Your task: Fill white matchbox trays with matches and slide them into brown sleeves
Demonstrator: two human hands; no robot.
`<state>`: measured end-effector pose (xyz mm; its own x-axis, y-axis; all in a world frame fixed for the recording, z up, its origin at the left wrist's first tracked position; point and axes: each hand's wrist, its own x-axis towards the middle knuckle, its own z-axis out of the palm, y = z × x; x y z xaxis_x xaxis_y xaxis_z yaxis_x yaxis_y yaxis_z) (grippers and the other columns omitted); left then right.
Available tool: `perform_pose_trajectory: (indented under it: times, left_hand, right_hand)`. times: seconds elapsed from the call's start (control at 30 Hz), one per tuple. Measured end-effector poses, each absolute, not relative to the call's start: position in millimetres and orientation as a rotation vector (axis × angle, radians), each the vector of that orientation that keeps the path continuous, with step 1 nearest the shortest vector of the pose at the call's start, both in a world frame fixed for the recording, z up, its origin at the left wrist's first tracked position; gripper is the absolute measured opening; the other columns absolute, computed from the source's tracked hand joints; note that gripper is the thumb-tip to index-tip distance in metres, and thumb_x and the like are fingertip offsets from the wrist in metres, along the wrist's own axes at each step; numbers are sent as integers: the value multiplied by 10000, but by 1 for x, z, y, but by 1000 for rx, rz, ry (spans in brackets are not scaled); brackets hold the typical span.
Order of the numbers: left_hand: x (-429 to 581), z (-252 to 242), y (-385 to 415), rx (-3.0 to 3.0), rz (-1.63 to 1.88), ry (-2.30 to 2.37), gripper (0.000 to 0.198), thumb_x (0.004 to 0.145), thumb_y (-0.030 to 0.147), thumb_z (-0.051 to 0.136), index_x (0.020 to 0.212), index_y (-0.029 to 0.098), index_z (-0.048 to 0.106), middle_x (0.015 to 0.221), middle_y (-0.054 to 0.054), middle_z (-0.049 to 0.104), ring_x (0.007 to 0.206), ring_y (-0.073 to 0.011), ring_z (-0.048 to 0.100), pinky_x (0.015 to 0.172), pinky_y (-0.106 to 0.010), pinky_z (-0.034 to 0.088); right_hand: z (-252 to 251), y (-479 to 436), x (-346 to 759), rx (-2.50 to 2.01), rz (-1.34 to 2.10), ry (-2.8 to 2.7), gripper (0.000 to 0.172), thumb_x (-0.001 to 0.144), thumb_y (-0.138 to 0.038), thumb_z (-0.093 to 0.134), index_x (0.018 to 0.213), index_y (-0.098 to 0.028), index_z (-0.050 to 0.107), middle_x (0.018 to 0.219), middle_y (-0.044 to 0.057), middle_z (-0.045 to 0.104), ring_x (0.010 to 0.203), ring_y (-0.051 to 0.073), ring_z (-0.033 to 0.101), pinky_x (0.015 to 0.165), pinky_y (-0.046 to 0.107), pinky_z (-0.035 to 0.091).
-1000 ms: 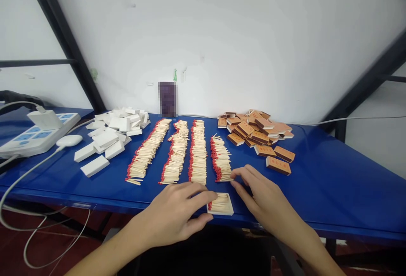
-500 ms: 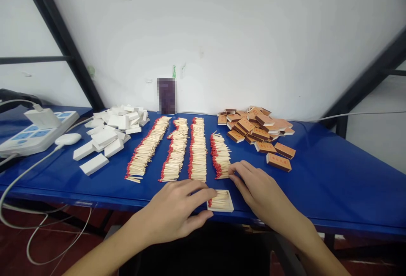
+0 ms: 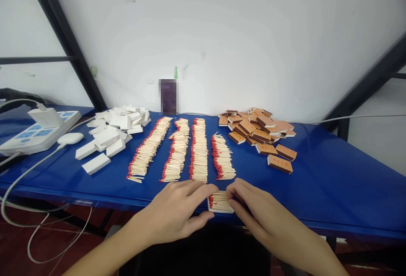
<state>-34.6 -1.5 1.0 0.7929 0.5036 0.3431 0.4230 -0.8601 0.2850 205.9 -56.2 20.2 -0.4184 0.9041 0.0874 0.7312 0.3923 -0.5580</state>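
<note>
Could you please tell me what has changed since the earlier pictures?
The right hand has moved from the near end of the rightmost match row back toward the person, its fingertips now over the right part of the small white tray. Whether it holds anything is hidden. The left hand stays at the tray's left side; the white boxes and orange boxes look unchanged.

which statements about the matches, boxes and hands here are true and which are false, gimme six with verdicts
1. The matches on the blue table lie in four rows. True.
2. Their red heads face right. False: they face left.
3. The left hand and right hand are both at the small white tray. True.
4. That tray holds no matches. False: red-headed matches lie in it.
5. The printed matchboxes are right of the rows. True.
6. Those matchboxes form one neat stack. False: they lie in a loose heap.
</note>
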Motion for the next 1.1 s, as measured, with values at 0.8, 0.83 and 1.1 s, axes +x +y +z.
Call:
perform_pose_trajectory:
  times: [0.8, 0.83, 1.1]
  left_hand:
    - [-34, 1, -2, 2818, 614, 719, 359, 1004, 301, 569, 1342, 260, 454, 1134, -49, 692, 954, -245, 707, 783, -367, 567]
    - [-34, 1, -2, 2820, 618, 717, 360, 1002, 302, 571, 1340, 258, 454, 1132, -48, 692, 953, -246, 708, 782, -370, 569]
    - [-34, 1, -1, 2823, 601, 731, 372, 996, 299, 584, 1343, 259, 456, 1124, -42, 692, 941, -244, 707, 774, -373, 572]
  right_hand:
    - [-1, -23, 216, -1635, 90, -2187, 190, 1049, -269, 416, 1026, -253, 605, 859, 3, 700, 726, 204, 629, 692, 336, 380]
    - [-1, -24, 215, -1643, 84, -2190, 197, 1049, -271, 416, 1022, -252, 610, 850, 3, 700, 719, 203, 628, 687, 335, 379]
    - [-4, -24, 217, -1622, 145, -2161, 184, 1046, -292, 446, 1016, -270, 626, 874, -7, 719, 766, 208, 645, 716, 338, 373]
